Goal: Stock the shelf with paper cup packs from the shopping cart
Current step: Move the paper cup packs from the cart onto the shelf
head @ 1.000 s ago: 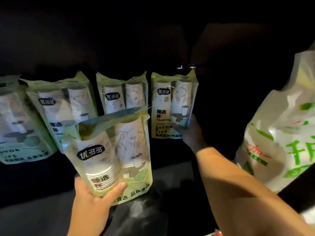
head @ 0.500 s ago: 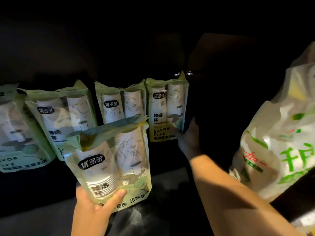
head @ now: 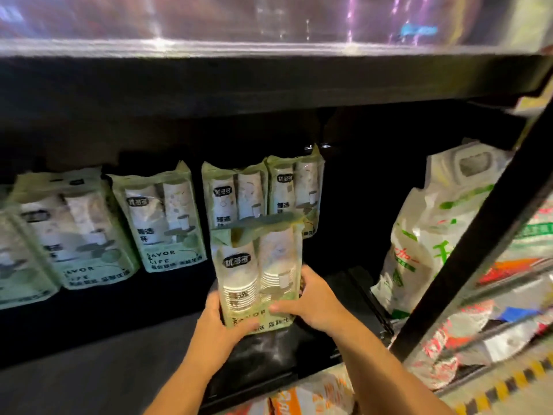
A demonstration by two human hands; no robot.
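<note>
Paper cup pack [head: 257,274] was upright, held just above the front of the dark shelf [head: 89,369] and just ahead of the standing packs [head: 161,217] lined along the back. Left hand [head: 221,322] gripped its lower left corner, thumb across the printed front. Right hand [head: 317,304] clamped the lower right side, thumb also on the front. Both hands were closed on the same pack.

Risks, as judged: the pack sat directly in front of the two rightmost packs [head: 294,187], so pushing it straight back would likely shove or tip them; they seemed to lean a little. The free slot looked to be the dark gap to their right, beside the white bag [head: 434,235], so a sideways shift would be needed first. The soft film and folded-over top flap could snag on a neighbour. The grip was low, so the top could flop or the pack slump once let go.

Hard to see: the fingers behind the pack, and whether its base touched the shelf. The back of the shelf was black, depth unreadable. The leftmost pack was cut by the frame edge. The upper shelf [head: 269,82] showed only glare and blur. Cart was not in view.
</note>
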